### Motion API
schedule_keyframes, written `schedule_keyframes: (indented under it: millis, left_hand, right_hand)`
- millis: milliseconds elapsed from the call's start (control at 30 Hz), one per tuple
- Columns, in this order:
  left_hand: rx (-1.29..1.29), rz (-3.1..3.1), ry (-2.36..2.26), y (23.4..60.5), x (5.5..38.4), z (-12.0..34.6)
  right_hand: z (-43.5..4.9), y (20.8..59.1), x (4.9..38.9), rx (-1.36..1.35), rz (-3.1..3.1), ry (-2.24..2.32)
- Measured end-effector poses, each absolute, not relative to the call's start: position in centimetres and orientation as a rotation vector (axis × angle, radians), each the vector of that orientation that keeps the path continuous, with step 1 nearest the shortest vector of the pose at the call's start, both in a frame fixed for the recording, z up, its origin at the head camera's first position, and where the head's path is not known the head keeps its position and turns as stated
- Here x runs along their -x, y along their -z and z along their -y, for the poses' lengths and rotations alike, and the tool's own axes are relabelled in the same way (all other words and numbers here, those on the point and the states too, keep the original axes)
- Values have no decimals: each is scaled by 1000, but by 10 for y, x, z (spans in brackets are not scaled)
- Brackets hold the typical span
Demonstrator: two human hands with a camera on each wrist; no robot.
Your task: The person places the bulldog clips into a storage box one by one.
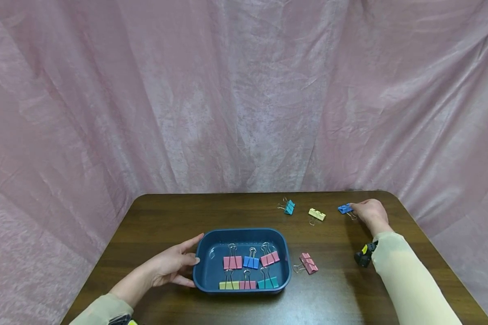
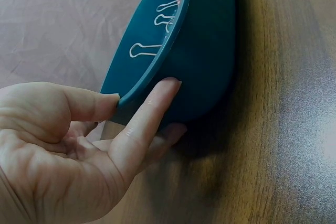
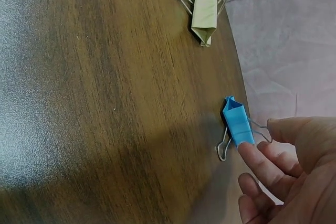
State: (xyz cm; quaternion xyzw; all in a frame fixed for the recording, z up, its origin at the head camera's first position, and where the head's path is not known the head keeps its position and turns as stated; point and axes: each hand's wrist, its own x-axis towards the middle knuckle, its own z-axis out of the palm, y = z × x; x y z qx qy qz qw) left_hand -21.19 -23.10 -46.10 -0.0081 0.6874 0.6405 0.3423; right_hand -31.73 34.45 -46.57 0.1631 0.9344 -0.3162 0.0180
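A dark blue tray [image 1: 244,291] sits on the table with two rows of binder clips inside. At its left end my left hand [image 1: 172,262] grips the rim, thumb over the edge and fingers against the outer wall [image 2: 205,61]. Over at the far right, my right hand [image 1: 372,213] has its thumb and fingertips on a blue binder clip [image 3: 239,124]; the thumb meets one wire handle and a finger touches the body. That clip lies on the table. Beside it lies a yellow binder clip [image 1: 317,214], also in the right wrist view.
A teal binder clip [image 1: 289,207] lies near the table's back edge. To the right of the tray is a pink binder clip [image 1: 308,263]. Pink, blue, yellow and teal clips stand in the tray. A pink curtain [image 1: 244,113] hangs behind the brown table [image 1: 166,216].
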Motion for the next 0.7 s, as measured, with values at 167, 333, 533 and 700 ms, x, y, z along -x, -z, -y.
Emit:
schedule_keyframes:
  millis: [167,333,533,700]
  left_hand:
    - [21,-1785,-1669,462,212,231]
    - [17,-1786,-1672,463,212,231]
    - [17,-1791,-1671,463,212,232]
    - [11,-1792,-1670,462,212,231]
  right_hand:
    - [-343,468,318,-570,-2909,1030]
    - [-342,470,318,-625,-2909,1096]
    - [-342,469,316,-657,-2893,1149]
    - [-343,467,315,-668,-2888,1163]
